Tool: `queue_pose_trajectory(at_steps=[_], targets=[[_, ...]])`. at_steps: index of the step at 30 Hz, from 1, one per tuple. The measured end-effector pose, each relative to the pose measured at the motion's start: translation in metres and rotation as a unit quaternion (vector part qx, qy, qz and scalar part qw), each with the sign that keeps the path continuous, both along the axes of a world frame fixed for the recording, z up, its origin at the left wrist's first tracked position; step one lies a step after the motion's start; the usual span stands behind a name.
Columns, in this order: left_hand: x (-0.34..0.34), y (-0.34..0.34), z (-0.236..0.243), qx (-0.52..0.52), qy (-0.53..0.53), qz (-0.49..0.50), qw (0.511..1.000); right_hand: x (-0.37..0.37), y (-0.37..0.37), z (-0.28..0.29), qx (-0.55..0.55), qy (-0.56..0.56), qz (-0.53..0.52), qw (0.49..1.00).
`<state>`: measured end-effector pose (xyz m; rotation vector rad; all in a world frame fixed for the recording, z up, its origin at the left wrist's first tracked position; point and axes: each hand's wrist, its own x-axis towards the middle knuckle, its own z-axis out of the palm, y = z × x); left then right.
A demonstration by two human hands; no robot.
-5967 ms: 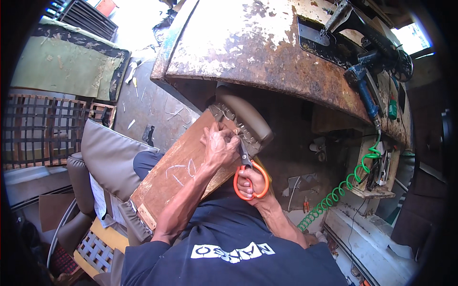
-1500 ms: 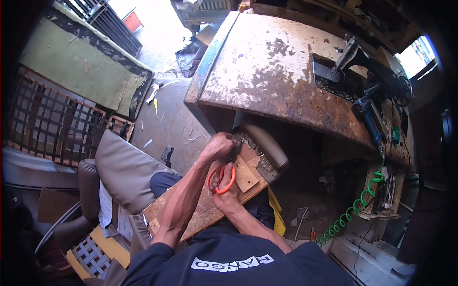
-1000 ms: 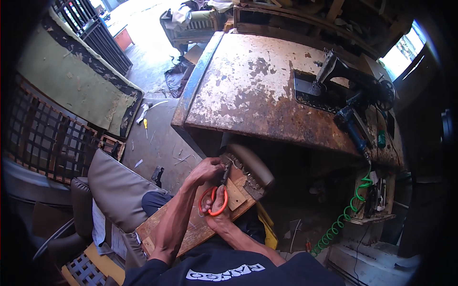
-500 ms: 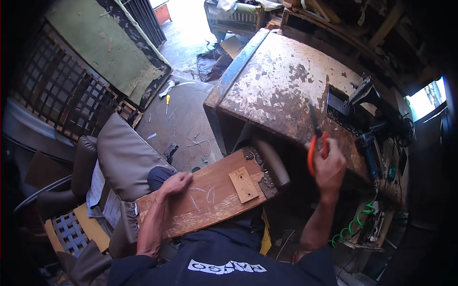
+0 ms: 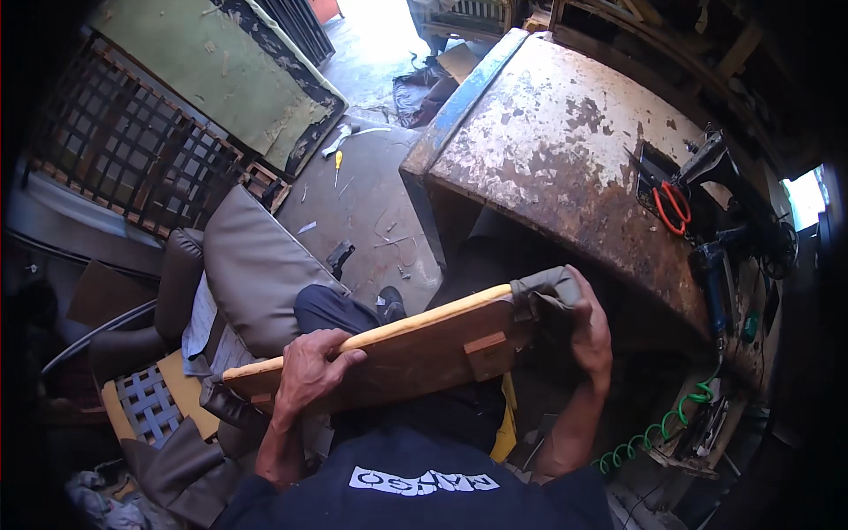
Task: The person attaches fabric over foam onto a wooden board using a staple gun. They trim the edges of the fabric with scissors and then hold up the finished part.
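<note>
A padded wooden board (image 5: 415, 367) lies tilted across my lap, its long edge of yellow foam (image 5: 433, 316) turned up. My left hand (image 5: 314, 371) grips that edge left of the middle, thumb along the underside. Brown leatherette (image 5: 546, 291) wraps the board's right end, and my right hand (image 5: 590, 327) is closed round it at the corner. A small wooden block (image 5: 488, 355) is fixed to the board's face near that end. Orange-handled scissors (image 5: 673, 208) rest on the worn table, beside the black sewing machine (image 5: 707, 168).
The worn table (image 5: 548, 132) stands ahead to the right, with a blue power tool (image 5: 709, 291) and green coiled hose (image 5: 676, 415) at its right side. Brown cushions (image 5: 261, 265) crowd my left. A yellow screwdriver (image 5: 338, 160) and scraps lie on the floor.
The scissors have left my right hand and now lie on the table. That hand has come down to the board's covered end. The board has tipped, bringing its foam edge up.
</note>
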<state>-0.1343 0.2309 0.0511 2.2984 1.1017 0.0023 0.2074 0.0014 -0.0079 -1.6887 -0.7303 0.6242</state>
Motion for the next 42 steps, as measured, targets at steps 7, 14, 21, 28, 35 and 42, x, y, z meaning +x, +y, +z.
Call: queue_pose_trajectory(at_steps=[7, 14, 21, 28, 35, 42], targets=[[-0.002, -0.026, 0.032, 0.105, -0.067, -0.115, 0.985, -0.022, -0.043, -0.015, 0.150, 0.013, -0.099, 0.984], [0.033, -0.017, 0.049, 0.086, -0.212, -0.189, 0.955, 0.023, -0.061, -0.046, 0.281, -0.002, -0.024, 0.959], [0.013, -0.067, -0.069, -0.034, 0.062, -0.346, 0.936, -0.006, -0.090, -0.109, 0.202, 0.210, -0.262, 0.920], [-0.037, -0.006, -0.095, 0.069, 0.123, -0.115, 0.983, 0.009, -0.061, -0.043, -0.128, -0.001, -0.202, 0.971], [-0.202, 0.044, -0.162, -0.083, 0.163, 0.362, 0.914, 0.044, -0.038, -0.079, -0.186, 0.103, 0.058, 0.975], [-0.277, 0.022, -0.179, -0.457, -0.146, 0.450, 0.753, 0.038, -0.069, -0.133, 0.081, 0.627, 0.043, 0.773]])
